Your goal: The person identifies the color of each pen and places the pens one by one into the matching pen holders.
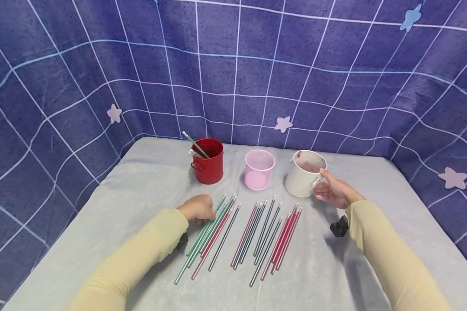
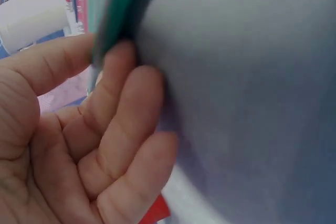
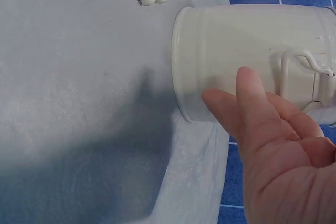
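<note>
My left hand (image 1: 199, 208) is at the left edge of a row of pencils, with thumb and index finger pinching a green pencil (image 2: 118, 3). Beside it lie several more green pencils (image 1: 202, 244); red pencils (image 1: 285, 242) and dark blue pencils (image 1: 252, 235) spread to the right, white erasers pointing away from me. My right hand (image 1: 336, 190) is at the right side of a white bucket (image 1: 297, 180), near its side handle (image 3: 286, 74). Its fingers lie extended against the wall in the right wrist view. The bucket stands upright.
A red bucket (image 1: 211, 172) at the back left holds a few pencils, one green pencil (image 1: 196, 146) leaning out. Between the buckets stands a pink cup (image 1: 257, 179). Grey cloth (image 1: 113, 207) covers the table, and a blue grid-patterned curtain (image 1: 218, 73) hangs around it.
</note>
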{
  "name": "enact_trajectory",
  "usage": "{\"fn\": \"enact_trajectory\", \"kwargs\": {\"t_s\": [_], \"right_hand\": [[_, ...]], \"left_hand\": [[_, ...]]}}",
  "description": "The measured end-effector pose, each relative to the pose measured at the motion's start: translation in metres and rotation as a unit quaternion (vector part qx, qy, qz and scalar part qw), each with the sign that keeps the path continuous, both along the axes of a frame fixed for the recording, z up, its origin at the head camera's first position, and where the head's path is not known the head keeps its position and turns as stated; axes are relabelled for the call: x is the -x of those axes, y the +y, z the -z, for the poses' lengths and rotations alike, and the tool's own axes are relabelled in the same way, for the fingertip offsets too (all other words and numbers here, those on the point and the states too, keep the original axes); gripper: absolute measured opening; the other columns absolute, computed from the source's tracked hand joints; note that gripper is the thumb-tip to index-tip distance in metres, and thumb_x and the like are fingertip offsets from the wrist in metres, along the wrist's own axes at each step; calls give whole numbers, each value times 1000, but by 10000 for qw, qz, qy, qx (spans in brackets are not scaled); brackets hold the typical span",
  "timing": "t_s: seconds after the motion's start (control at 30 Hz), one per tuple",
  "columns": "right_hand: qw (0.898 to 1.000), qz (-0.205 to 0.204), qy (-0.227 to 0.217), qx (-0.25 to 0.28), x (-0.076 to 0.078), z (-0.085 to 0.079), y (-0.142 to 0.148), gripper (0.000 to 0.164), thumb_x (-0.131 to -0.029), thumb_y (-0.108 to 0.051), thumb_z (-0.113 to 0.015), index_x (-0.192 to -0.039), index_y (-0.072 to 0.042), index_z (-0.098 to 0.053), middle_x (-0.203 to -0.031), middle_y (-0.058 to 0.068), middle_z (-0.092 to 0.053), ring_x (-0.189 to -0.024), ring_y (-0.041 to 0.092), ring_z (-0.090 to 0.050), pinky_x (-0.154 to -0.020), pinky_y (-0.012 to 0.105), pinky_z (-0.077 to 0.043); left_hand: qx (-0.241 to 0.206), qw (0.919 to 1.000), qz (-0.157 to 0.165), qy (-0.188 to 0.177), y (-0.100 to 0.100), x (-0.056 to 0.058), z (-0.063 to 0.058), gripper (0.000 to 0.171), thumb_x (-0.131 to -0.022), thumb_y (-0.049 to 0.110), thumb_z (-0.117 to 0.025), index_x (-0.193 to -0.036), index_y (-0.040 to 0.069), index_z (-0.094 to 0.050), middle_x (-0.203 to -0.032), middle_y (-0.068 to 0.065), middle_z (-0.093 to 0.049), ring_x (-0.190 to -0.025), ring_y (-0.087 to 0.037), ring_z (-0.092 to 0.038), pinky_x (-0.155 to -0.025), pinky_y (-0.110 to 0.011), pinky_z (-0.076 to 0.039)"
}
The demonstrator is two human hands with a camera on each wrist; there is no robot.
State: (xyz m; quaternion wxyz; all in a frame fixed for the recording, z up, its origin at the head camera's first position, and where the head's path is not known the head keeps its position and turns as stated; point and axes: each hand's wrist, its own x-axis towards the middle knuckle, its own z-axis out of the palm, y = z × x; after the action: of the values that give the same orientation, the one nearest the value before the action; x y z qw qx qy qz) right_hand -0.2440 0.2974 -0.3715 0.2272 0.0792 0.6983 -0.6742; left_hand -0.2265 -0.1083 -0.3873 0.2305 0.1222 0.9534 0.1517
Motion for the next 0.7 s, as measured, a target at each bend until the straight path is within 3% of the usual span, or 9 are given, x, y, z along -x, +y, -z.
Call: {"fn": "enact_trajectory", "kwargs": {"t_s": [0.13,0.23,0.37,0.6,0.7], "right_hand": [[9999,-109,25,-69,-1,1,0,88,-99,-54,-25,-135,26,-20,-122,32,-49,-98,15,-59,-97,32,-45],[9997,-181,23,-138,-1,1,-1,90,-98,-56,-23,-135,26,-18,-136,42,-33,-109,22,-56,-99,33,-43],[9996,-225,28,-157,-1,1,-2,93,-98,-57,-21,-136,27,-15,-144,43,-16,-123,31,-47,-101,33,-41],[9994,-227,54,-247,-2,0,0,91,-98,-55,-20,-135,28,-17,-143,43,-21,-111,23,-56,-102,35,-40],[9989,-321,71,-332,-1,1,1,91,-98,-56,-17,-135,28,-16,-143,43,-21,-113,24,-55,-103,36,-39]], "left_hand": [[-179,9997,-104,-109,-2,0,-4,25,-84,11,-70,-62,4,-59,-54,-5,-60,-43,-15,-57,-45,-27,-46],[-340,9989,-218,-217,-4,1,-5,24,-84,9,-71,-64,3,-59,-56,-6,-60,-45,-14,-60,-47,-27,-50],[-533,9979,-264,-252,-6,4,-8,23,-83,8,-71,-65,3,-59,-57,-6,-60,-48,-15,-62,-50,-29,-53],[-576,9973,8,-450,-4,6,-16,25,-83,3,-68,-61,5,-55,-58,-7,-63,-55,-18,-66,-54,-31,-55],[-478,9982,41,-365,-2,6,-21,27,-86,2,-65,-61,6,-54,-59,-7,-62,-55,-18,-65,-54,-29,-54]]}}
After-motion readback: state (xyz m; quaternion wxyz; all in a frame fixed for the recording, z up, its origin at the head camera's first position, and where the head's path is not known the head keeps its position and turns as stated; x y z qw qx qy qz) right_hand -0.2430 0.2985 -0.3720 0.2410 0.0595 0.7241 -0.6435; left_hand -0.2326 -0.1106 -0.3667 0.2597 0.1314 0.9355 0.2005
